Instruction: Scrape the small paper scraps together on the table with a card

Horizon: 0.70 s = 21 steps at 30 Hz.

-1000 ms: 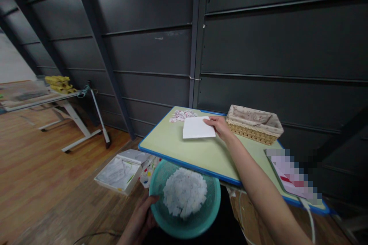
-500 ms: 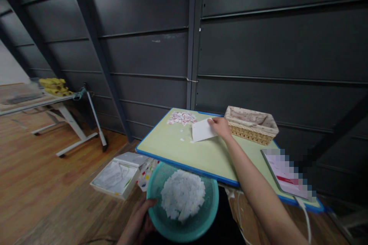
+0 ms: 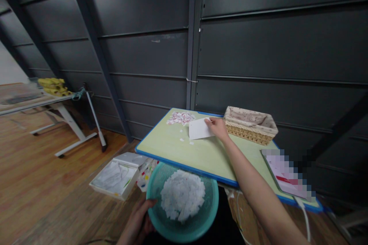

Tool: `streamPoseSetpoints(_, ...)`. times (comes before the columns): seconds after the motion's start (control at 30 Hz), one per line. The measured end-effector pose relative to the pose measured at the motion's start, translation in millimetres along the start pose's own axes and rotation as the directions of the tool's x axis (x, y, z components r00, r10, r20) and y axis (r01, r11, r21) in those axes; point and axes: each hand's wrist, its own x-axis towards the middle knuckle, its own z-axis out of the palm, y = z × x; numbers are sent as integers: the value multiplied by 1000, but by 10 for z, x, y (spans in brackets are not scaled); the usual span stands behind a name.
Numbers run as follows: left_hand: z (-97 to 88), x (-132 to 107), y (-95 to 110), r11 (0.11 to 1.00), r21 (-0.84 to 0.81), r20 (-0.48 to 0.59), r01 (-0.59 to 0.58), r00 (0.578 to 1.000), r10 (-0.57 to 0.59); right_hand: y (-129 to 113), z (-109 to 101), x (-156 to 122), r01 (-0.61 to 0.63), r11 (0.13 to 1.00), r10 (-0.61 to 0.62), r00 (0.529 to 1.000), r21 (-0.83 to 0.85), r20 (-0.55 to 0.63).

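My left hand [image 3: 141, 216] grips the rim of a green plastic basket [image 3: 211, 214] below the front edge of the table. Inside it lies a heap of small white paper scraps [image 3: 184, 195]. Over the tabletop, my right hand [image 3: 217, 126] pinches the right side of a white sheet of paper [image 3: 199, 129], thumb on top. The sheet's far left corner reaches the pile of red-and-white paper bits [image 3: 180, 118]. A few loose white scraps [image 3: 181, 139] lie just left of the sheet.
A lined wicker basket [image 3: 250, 132] stands at the back right of the pale green table [image 3: 161, 147]. A tablet [image 3: 283, 178] with a white cable lies at the right edge. On the floor at left is an open white box [image 3: 115, 180]; another table [image 3: 43, 101] stands beyond it.
My right hand has shifted slightly left with the white sheet, which now sits closer to the red-and-white pile. The left hand and the green basket stay in place.
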Motion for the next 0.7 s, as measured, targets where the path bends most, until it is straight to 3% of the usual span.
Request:
streamPoseSetpoints(0.17, -15, 0, -2, 999, -44, 60, 11, 998, -9, 27, -17, 25, -18, 995, 16, 1000, 98, 19)
streamPoseSetpoints(0.3, -37, -5, -7, 998, -58, 92, 22, 996, -17, 40, -77, 51, -44, 996, 43, 999, 73, 15)
streamPoseSetpoints(0.5, -40, 7, -14, 1000, -18, 27, 7, 1000, -7, 34, -141, 60, -60, 998, 59, 993, 6, 102)
streamPoseSetpoints(0.7, -3, -7, 6, 1000, 13, -30, -12, 999, 12, 55, -78, 46, -14, 1000, 13, 998, 11, 69)
